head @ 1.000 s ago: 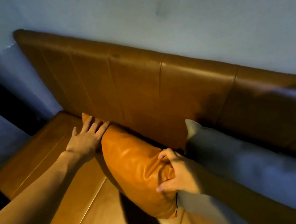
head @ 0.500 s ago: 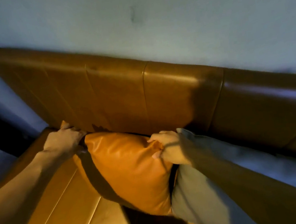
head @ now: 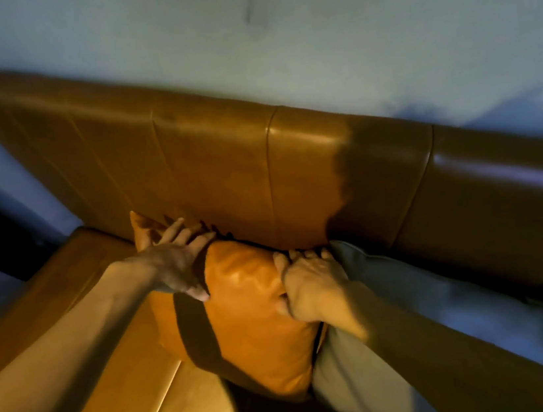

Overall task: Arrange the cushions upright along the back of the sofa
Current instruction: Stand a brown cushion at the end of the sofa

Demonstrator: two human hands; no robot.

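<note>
An orange leather cushion (head: 258, 325) stands nearly upright on the sofa seat (head: 122, 398), leaning against the brown leather backrest (head: 224, 174). My left hand (head: 175, 260) lies over its upper left corner with fingers spread flat on it. My right hand (head: 311, 283) is curled over its upper right edge, gripping it. To the right a grey fabric cushion (head: 451, 320) leans along the backrest, touching the orange one; my right forearm crosses its lower part.
A pale wall (head: 309, 28) rises behind the backrest. The sofa's left end (head: 71, 246) borders a dark gap and a pale floor area. Open seat lies to the left of the orange cushion.
The orange cushion has been tipped up from a slant to nearly upright against the backrest. My left hand's fingers have spread out on its corner, and my right hand has shifted onto its top edge.
</note>
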